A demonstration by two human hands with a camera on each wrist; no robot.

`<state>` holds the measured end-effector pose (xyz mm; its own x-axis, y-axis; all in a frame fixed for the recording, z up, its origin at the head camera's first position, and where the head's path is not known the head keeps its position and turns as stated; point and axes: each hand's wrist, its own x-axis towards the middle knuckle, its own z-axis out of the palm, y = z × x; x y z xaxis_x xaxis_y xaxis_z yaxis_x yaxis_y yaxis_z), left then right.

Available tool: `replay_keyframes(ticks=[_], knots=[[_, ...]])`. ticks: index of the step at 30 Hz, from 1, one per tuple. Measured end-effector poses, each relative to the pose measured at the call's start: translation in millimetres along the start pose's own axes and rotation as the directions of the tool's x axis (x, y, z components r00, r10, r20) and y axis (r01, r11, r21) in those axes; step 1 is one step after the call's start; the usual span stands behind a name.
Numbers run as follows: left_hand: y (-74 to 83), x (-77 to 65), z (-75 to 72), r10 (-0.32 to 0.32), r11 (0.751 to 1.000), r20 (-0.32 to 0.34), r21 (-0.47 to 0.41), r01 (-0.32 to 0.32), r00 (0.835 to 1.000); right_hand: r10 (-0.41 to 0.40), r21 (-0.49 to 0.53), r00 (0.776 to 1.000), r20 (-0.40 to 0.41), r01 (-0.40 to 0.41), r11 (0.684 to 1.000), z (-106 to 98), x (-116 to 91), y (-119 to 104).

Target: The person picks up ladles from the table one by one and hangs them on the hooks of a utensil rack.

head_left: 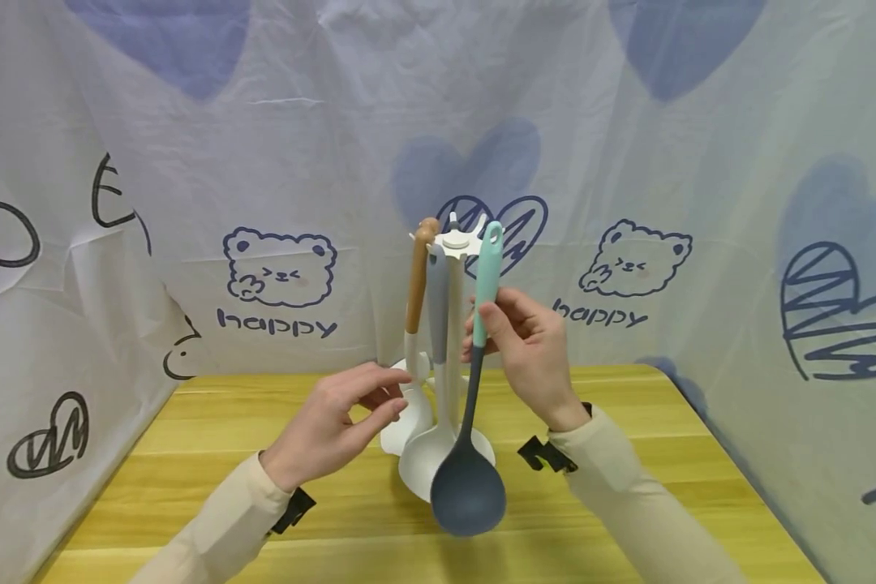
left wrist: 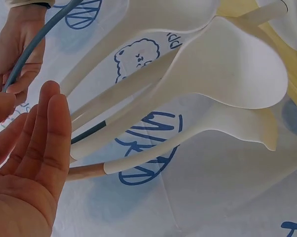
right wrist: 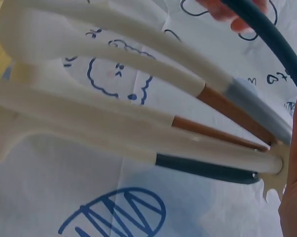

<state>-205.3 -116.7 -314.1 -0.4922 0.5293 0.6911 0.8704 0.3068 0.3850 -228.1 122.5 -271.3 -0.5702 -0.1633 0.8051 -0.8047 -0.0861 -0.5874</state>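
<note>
My right hand (head_left: 529,353) pinches the mint-green handle of a ladle (head_left: 469,495) between thumb and fingers. The ladle has a dark grey-blue stem and bowl, which hangs lowest, in front of a white utensil stand (head_left: 456,241). From that stand's hooks hang a white ladle with a grey-blue handle (head_left: 438,304) and a white utensil with a brown handle (head_left: 417,284). My left hand (head_left: 343,418) is to the left of them, fingers relaxed and holding nothing, fingertips close to the white stems. Beyond those fingers, the left wrist view shows a white spatula-like head (left wrist: 242,121).
The stand rises from a yellow wood-grain table (head_left: 248,454). A white curtain (head_left: 365,162) with blue hearts and bear drawings surrounds the table at the back and both sides. A dark green handle (right wrist: 207,169) hangs on the far side of the stand.
</note>
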Motion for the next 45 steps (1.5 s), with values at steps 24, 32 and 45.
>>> replay_keyframes(ticks=[24, 32, 45], knots=[[-17.8, 28.1, -14.5, -0.001, 0.997, -0.147, 0.073, 0.012, 0.989, 0.069, -0.149, 0.993, 0.094, -0.054, 0.987, -17.5, 3.5, 9.8], [-19.7, 44.8, -16.8, 0.011, 0.996, -0.21, 0.084, 0.007, 0.978, 0.092, -0.129, 0.99, 0.104, -0.079, 0.988, -14.0, 2.6, 13.7], [-15.3, 66.6, -19.6, -0.009, 0.998, -0.28, 0.052, 0.024, 0.96, 0.144, -0.124, 0.985, 0.093, -0.132, 0.984, -12.2, 0.7, 16.4]])
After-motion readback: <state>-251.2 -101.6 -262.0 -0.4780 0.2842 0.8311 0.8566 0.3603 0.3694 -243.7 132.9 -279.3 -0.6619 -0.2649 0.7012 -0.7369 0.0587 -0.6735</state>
